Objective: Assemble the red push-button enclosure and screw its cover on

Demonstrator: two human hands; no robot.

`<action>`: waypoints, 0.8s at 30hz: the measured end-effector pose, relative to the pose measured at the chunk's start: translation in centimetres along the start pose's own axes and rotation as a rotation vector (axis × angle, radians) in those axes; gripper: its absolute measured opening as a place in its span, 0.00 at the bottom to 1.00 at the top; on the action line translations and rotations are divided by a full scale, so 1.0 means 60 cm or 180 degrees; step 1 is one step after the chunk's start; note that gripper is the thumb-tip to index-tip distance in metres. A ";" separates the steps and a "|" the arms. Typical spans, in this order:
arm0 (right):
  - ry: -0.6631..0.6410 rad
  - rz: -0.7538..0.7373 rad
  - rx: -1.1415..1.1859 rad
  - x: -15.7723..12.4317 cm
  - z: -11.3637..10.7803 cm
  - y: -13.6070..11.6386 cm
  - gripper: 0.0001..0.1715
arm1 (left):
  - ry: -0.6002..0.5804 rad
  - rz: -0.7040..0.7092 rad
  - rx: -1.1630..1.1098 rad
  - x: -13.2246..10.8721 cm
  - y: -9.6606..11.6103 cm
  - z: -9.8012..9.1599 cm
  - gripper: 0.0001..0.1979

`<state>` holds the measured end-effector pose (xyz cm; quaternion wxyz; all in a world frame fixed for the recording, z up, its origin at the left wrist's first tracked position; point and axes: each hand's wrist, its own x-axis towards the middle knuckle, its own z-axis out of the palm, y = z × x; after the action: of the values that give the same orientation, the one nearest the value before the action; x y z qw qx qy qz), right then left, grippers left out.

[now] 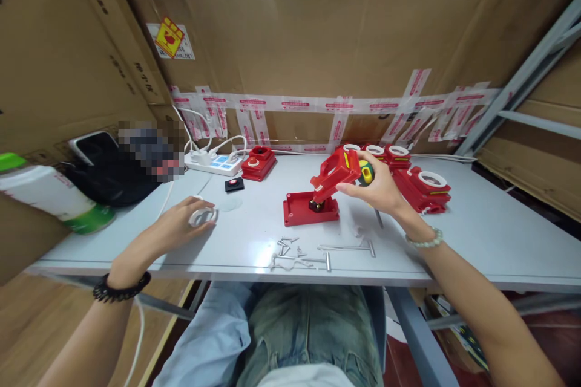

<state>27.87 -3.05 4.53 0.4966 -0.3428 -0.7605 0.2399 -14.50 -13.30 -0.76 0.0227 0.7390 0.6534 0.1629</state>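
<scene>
My left hand (193,217) is closed round a white ring (203,216) at the left of the table. Higher up on the right, my right hand (379,188) grips a red plastic cover (336,172), tilted over a shallow red base (297,208). Tucked in the same hand is a screwdriver with a yellow and green handle (367,173); its shaft points down toward the tabletop. Dark and brass-coloured parts (316,205) sit in the base, under the cover's lower end. Whether cover and base touch is unclear.
Loose screws (285,246) and metal T-shaped rods (327,261) lie near the front edge. Several red housings with white rings (422,187) stand right. Behind are another red unit (258,164), a small black part (234,184) and a power strip (213,163). A bottle (54,196) leans left.
</scene>
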 end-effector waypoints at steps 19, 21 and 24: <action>-0.0217 -0.0443 0.0305 -0.021 0.017 -0.023 0.45 | 0.1576 0.2512 -0.2081 0.154 0.314 0.017 0.24; -0.0228 -0.0493 0.0305 -0.022 0.020 -0.023 0.45 | 0.1564 0.2493 -0.2137 0.152 0.307 0.021 0.24; -0.0250 -0.0560 0.0330 -0.023 0.023 -0.022 0.45 | 0.1526 0.2474 -0.2203 0.152 0.302 0.024 0.25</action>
<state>26.60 -5.02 4.10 0.5027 -0.2389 -0.7930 0.2476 4.12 -6.80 4.30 0.0529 0.8168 0.2291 0.5269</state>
